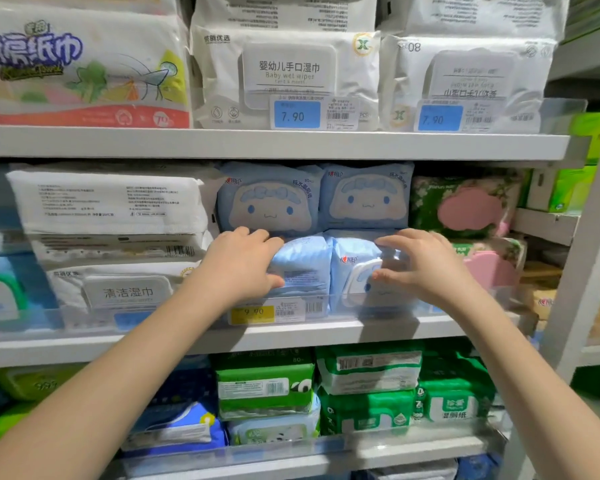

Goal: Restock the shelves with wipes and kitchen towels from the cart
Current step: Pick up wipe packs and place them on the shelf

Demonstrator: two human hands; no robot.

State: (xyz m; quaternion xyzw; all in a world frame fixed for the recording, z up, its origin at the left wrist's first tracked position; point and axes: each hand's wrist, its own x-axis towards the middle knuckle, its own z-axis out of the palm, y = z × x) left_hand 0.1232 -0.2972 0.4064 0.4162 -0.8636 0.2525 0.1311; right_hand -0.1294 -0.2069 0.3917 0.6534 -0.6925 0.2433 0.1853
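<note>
Where blue wipes packs [364,199] fill the shelf [326,332], left hand [243,265] clasping one, right hand [426,268] spread alongside.

- You have four light-blue cartoon-face wipe packs [269,202], two above two.
- You have two pink-lidded green wipe packs [465,206] to their right.
- You can read two blue 7.90 price tags [297,115] and one yellow 9.90 price tag [253,312].

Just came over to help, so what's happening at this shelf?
A person is restocking the middle shelf. Their left hand grips a light blue wipes pack in the bottom row, while the right hand, fingers spread, is at the neighbouring blue pack. Two matching packs stand above them.
</note>
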